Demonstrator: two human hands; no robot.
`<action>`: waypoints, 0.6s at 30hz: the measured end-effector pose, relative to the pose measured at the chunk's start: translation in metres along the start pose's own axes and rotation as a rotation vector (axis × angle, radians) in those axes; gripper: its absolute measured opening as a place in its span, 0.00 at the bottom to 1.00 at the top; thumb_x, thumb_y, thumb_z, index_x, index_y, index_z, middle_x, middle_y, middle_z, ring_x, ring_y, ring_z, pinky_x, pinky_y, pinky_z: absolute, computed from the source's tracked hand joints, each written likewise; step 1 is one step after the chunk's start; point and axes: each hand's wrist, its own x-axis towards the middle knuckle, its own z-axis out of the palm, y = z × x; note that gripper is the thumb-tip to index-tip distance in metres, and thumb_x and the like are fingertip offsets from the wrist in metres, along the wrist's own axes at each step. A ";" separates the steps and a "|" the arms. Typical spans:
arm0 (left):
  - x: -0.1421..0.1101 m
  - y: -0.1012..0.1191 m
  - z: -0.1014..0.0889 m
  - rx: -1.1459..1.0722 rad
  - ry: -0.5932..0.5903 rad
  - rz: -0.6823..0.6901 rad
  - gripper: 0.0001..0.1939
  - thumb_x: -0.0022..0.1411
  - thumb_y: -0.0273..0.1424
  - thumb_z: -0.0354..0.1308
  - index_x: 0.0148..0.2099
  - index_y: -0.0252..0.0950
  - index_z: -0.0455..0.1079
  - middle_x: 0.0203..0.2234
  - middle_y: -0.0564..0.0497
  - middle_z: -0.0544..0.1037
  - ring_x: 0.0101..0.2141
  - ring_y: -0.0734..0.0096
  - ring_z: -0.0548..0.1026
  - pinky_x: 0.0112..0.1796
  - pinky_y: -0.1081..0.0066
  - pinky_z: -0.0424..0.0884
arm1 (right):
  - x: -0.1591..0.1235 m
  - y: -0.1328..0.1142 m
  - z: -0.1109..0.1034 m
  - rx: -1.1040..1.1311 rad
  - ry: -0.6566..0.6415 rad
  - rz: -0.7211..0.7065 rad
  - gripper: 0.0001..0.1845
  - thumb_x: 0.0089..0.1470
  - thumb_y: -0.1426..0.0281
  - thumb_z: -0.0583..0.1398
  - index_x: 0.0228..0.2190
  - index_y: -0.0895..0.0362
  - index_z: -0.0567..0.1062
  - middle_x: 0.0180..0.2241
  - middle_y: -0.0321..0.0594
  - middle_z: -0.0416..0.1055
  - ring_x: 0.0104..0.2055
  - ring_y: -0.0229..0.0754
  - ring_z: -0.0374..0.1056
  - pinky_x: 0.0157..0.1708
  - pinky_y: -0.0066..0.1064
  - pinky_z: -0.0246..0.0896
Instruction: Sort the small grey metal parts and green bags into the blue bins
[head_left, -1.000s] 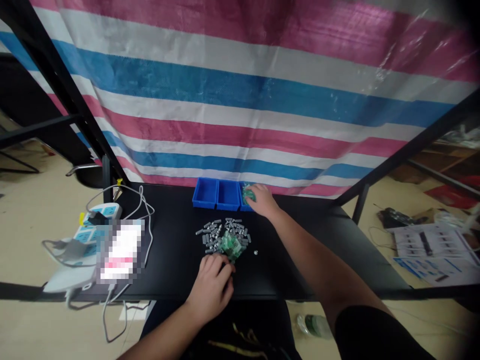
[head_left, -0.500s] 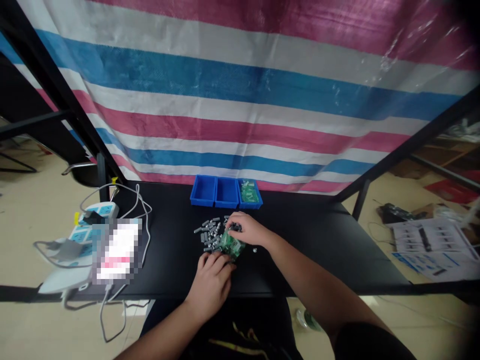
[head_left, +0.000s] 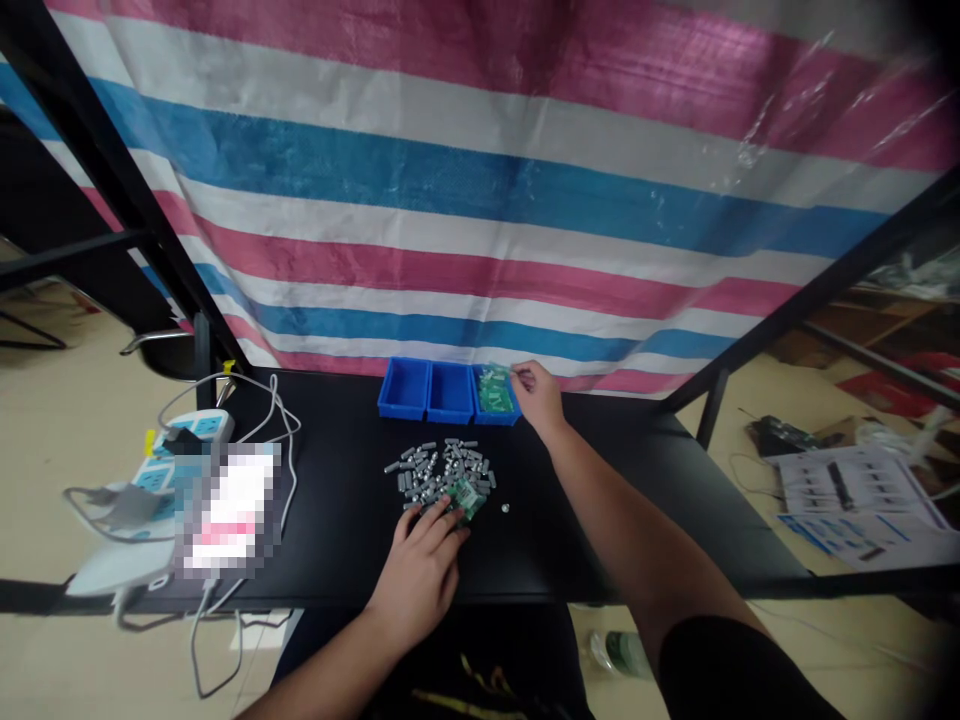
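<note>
Right hand point(head_left: 537, 396) beside rightmost of three blue bins point(head_left: 451, 413).

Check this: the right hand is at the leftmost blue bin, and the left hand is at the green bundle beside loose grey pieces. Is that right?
Not quite: the head view shows the right hand at the rightmost blue bin, not the leftmost. The left hand is indeed at the green bundle beside loose grey pieces.
</note>
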 end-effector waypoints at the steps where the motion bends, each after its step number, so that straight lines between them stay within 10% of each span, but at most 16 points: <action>1: 0.000 0.000 0.000 -0.003 -0.005 -0.001 0.20 0.65 0.24 0.54 0.57 0.41 0.72 0.59 0.46 0.74 0.65 0.54 0.63 0.63 0.45 0.55 | 0.001 0.001 0.001 -0.106 -0.036 -0.065 0.10 0.60 0.63 0.57 0.38 0.55 0.75 0.44 0.47 0.78 0.46 0.50 0.74 0.48 0.42 0.68; 6: -0.001 -0.001 0.002 -0.034 -0.018 -0.014 0.19 0.66 0.25 0.54 0.57 0.42 0.72 0.60 0.48 0.73 0.65 0.54 0.62 0.63 0.45 0.54 | -0.006 0.006 0.010 -0.365 -0.337 -0.194 0.12 0.62 0.63 0.58 0.39 0.55 0.79 0.43 0.45 0.79 0.49 0.51 0.73 0.54 0.45 0.64; 11: -0.001 -0.002 0.002 -0.036 -0.023 -0.018 0.19 0.66 0.25 0.55 0.57 0.42 0.72 0.61 0.49 0.73 0.65 0.55 0.62 0.63 0.46 0.54 | -0.009 0.005 0.004 -0.264 -0.313 -0.182 0.14 0.64 0.63 0.56 0.44 0.54 0.78 0.54 0.46 0.73 0.57 0.50 0.69 0.58 0.44 0.62; 15: -0.001 -0.001 0.000 -0.031 -0.016 -0.039 0.17 0.66 0.28 0.55 0.56 0.43 0.72 0.60 0.50 0.73 0.64 0.56 0.63 0.64 0.48 0.54 | -0.021 -0.025 -0.012 -0.227 -0.273 -0.237 0.10 0.59 0.67 0.60 0.42 0.54 0.78 0.45 0.46 0.74 0.50 0.51 0.70 0.53 0.44 0.65; 18: -0.002 0.000 0.000 -0.016 -0.010 -0.057 0.17 0.67 0.29 0.55 0.57 0.44 0.72 0.59 0.50 0.73 0.63 0.56 0.64 0.64 0.49 0.54 | -0.042 -0.058 -0.020 -0.134 -0.535 -0.332 0.09 0.58 0.69 0.61 0.41 0.54 0.78 0.38 0.42 0.74 0.42 0.46 0.70 0.46 0.39 0.66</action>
